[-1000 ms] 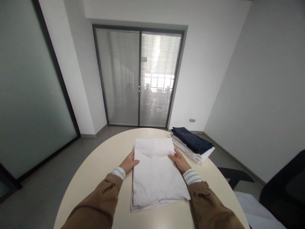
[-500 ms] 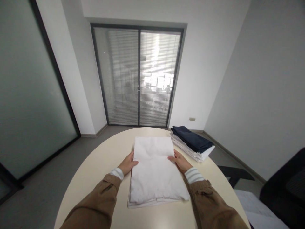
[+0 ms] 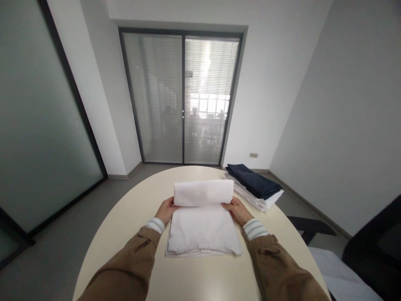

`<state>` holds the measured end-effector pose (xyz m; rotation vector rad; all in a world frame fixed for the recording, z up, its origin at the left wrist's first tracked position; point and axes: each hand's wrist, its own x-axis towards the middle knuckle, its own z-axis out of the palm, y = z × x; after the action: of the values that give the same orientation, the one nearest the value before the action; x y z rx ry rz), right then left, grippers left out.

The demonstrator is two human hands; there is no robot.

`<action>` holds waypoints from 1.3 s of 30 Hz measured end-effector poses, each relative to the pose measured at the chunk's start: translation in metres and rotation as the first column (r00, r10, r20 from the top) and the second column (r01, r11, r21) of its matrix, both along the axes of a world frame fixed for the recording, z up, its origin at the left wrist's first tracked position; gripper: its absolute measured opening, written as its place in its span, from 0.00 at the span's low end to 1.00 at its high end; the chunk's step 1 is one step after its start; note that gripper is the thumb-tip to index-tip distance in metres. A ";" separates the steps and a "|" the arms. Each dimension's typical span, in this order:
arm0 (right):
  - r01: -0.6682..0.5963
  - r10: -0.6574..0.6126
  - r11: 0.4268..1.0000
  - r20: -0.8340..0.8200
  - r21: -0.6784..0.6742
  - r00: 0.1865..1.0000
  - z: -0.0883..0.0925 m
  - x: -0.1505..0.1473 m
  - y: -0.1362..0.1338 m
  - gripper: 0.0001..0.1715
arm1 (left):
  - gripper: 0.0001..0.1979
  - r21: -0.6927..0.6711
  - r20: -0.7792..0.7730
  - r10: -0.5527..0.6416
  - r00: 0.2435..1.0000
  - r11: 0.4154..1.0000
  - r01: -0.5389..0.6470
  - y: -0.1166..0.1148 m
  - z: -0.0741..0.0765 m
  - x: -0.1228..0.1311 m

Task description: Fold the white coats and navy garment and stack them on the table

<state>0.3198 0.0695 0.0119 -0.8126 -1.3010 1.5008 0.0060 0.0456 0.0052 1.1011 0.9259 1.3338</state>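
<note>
My left fingers (image 3: 174, 208) and right fingers (image 3: 227, 206) are pinching, nearly closed, on the cloth (image 3: 203, 230) at its far fold's ends; I am judging it light, soft, best held there.

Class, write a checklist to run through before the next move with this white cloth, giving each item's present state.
1. Left hand grips the white cloth's left edge: ok.
2. Right hand grips its right edge: ok.
3. Far flap overlaps the nearer part: ok.
4. Layers line up at the near edge: not ok, lower ones peek out.
5. Underside smooth: cannot tell, hidden.
6. Navy cloth apart from the right hand: ok.
</note>
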 end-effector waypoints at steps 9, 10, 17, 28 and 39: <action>0.052 -0.060 0.996 0.131 0.070 0.990 -0.004 0.014 0.008 0.18 | 0.14 -0.007 0.116 0.028 0.993 1.000 -0.027 -0.007 0.012 0.003; 0.043 -0.048 0.998 0.121 0.037 0.991 -0.004 0.014 0.008 0.19 | 0.16 -0.024 0.126 0.045 0.991 0.999 -0.042 -0.007 0.012 0.003; 0.046 -0.043 0.998 0.100 -0.030 0.994 -0.002 0.012 0.003 0.25 | 0.21 -0.161 0.080 0.034 0.996 0.987 -0.021 -0.004 0.005 0.004; 0.087 -0.087 0.985 0.007 -0.151 0.996 -0.004 0.009 0.008 0.13 | 0.15 -0.140 0.206 0.104 0.973 0.987 -0.076 -0.003 0.011 0.004; 0.086 -0.080 0.992 0.070 -0.089 0.994 -0.003 0.004 0.002 0.31 | 0.10 -0.029 0.238 0.193 0.952 0.981 -0.191 0.001 0.008 0.005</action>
<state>0.3234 0.0712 0.0090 -0.9719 -1.2383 1.4870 0.0111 0.0469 0.0132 0.8384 0.8718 1.5843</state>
